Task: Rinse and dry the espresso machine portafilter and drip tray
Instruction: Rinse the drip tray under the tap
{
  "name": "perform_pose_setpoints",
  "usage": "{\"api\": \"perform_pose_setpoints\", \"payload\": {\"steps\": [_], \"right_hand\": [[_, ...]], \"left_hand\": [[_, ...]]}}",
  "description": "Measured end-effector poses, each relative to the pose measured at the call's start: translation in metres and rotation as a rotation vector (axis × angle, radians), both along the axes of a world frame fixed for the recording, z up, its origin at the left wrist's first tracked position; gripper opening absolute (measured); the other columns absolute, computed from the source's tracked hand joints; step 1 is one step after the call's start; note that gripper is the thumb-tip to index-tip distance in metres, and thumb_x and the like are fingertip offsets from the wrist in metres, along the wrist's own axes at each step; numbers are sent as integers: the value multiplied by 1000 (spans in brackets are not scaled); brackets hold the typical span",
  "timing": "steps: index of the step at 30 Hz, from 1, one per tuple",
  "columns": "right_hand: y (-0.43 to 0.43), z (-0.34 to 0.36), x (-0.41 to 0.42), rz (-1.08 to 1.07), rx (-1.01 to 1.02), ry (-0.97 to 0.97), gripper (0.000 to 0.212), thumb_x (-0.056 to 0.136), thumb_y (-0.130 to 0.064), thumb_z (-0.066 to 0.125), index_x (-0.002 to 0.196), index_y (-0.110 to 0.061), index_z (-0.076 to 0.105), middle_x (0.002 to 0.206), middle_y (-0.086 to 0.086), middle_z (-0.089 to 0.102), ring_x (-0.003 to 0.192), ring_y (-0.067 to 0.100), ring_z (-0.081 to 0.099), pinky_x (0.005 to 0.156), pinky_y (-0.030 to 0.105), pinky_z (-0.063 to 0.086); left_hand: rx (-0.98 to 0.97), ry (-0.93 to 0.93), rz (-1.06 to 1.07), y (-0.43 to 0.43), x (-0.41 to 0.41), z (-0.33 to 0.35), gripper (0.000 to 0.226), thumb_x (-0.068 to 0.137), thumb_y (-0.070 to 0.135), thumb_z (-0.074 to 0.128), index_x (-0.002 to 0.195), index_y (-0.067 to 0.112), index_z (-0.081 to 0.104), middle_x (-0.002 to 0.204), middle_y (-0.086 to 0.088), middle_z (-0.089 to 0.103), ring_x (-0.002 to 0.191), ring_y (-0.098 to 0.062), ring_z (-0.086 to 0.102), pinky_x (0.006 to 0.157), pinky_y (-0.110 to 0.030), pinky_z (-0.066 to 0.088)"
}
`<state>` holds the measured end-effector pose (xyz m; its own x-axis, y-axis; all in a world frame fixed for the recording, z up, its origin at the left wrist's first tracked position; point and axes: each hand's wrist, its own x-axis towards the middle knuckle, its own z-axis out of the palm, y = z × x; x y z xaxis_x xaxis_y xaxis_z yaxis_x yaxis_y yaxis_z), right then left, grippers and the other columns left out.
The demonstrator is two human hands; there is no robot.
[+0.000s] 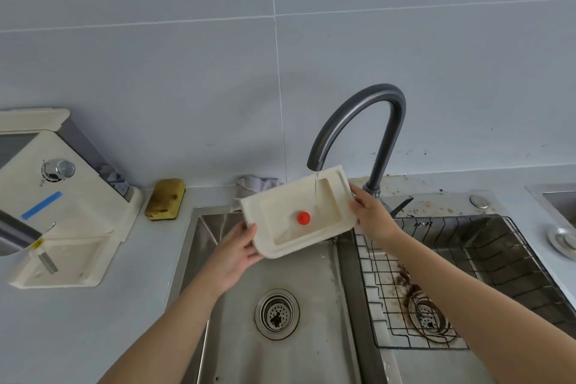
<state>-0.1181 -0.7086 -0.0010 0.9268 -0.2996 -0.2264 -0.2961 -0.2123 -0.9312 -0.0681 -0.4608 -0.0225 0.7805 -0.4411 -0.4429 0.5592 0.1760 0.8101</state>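
Over the left sink basin [311,274]:
- Gooseneck faucet [358,109], running a thin stream [316,190].
- Cream drip tray [280,215], held tilted under the spout with its hollow side up, clear of the basin floor.
- Left hand [237,256], clamped on the tray's near-left corner; right hand [374,215], gripping its far-right edge.
- Red float [303,217], mid-tray.

Handling advice: pass every recess under the stream, tip the low corner to drain, and keep both grips firm, as wet plastic is probably slippery.

Matt cream plastic drip tray [290,212]; brushed steel sink [308,284]; dark satin metal faucet [358,109]; porous sponge [165,199]
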Motion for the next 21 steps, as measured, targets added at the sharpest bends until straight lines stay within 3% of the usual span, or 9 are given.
{"api": "perform_pose_setpoints", "payload": {"steps": [2, 4, 6, 8, 11, 14, 18, 21], "right_hand": [[-5, 2, -3, 4, -38, 17, 42, 100, -9, 31, 140, -18, 38, 102, -2, 54, 97, 15, 50, 91, 28, 42], [-9, 4, -4, 2, -63, 29, 42, 100, -8, 31, 139, -18, 40, 98, -6, 53, 96, 14, 50, 94, 32, 43], [-10, 5, -3, 6, -79, 34, 42, 100, -9, 32, 140, -17, 40, 103, -4, 52, 101, 16, 49, 100, 37, 40], [-7, 8, -1, 24, -105, 31, 40, 100, -9, 32, 137, -17, 43, 104, -5, 52, 103, 16, 49, 100, 35, 40], [1, 17, 1, 76, -121, 0, 38, 100, -6, 31, 130, -20, 48, 97, -9, 55, 101, 16, 49, 93, 30, 41], [9, 23, 4, 114, -174, 29, 39, 100, -6, 31, 132, -16, 48, 111, -4, 55, 107, 15, 50, 95, 27, 39], [16, 26, 15, 146, -271, 77, 39, 100, -12, 34, 137, -14, 46, 131, 3, 54, 121, 21, 49, 107, 36, 37], [21, 31, 25, 150, -298, 89, 39, 100, -14, 35, 137, -14, 45, 136, 5, 52, 126, 23, 47, 109, 38, 36]], "left_hand": [[-32, 30, -23, -5, -8, -6, 18, 95, 12, 40, 110, 12, 50, 110, -9, 63, 97, -23, 63, 94, -43, 46], [-58, 49, -34, -7, -12, -13, 25, 87, 18, 56, 109, 10, 50, 115, -13, 63, 95, -23, 65, 88, -39, 50], [-99, 71, -34, -6, -14, -19, 68, 55, 32, 85, 109, 9, 51, 110, -13, 68, 94, -24, 68, 81, -37, 57], [-121, 79, -32, -1, -17, -25, 95, 30, 40, 93, 110, 9, 52, 101, -9, 73, 93, -22, 70, 77, -34, 59], [-145, 113, -12, 5, -25, -34, 86, 36, 37, 93, 108, 11, 53, 106, -10, 71, 92, -22, 71, 80, -35, 58], [-142, 140, 7, 9, -36, -38, 41, 71, 21, 72, 107, 12, 54, 120, -14, 63, 91, -20, 71, 85, -37, 54], [-195, 165, -4, 13, -44, -43, 94, 27, 37, 95, 110, 13, 55, 108, -10, 71, 95, -22, 70, 79, -33, 58], [-214, 168, 0, 15, -46, -43, 96, 29, 36, 94, 113, 13, 54, 113, -13, 68, 99, -25, 69, 79, -34, 58]]}}
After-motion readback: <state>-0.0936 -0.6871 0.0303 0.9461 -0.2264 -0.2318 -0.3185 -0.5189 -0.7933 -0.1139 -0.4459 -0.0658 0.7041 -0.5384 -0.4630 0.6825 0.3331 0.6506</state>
